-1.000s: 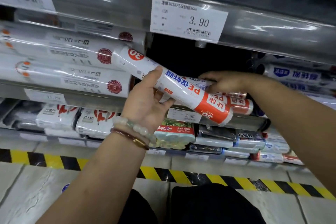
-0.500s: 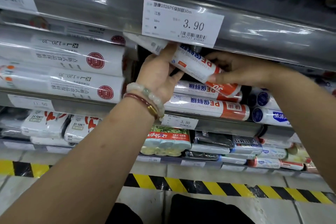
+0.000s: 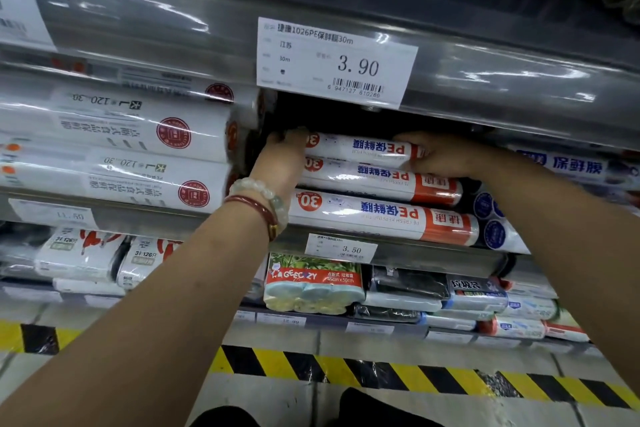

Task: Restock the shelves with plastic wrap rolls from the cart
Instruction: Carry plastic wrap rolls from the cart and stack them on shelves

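White plastic wrap roll [image 3: 360, 148], topmost of a stack of three, lies on its side with its long axis running left to right along the shelf [image 3: 398, 255]. We hold it at both ends: our left hand [image 3: 282, 158] curls around the left end, our right hand [image 3: 438, 153] grips the right end. The dark gap lies straight behind it, so the roll needs an even push from both hands toward the far side.

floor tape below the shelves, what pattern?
Diagonal yellow and black hazard stripes on the floor tape, clearest in the head view.
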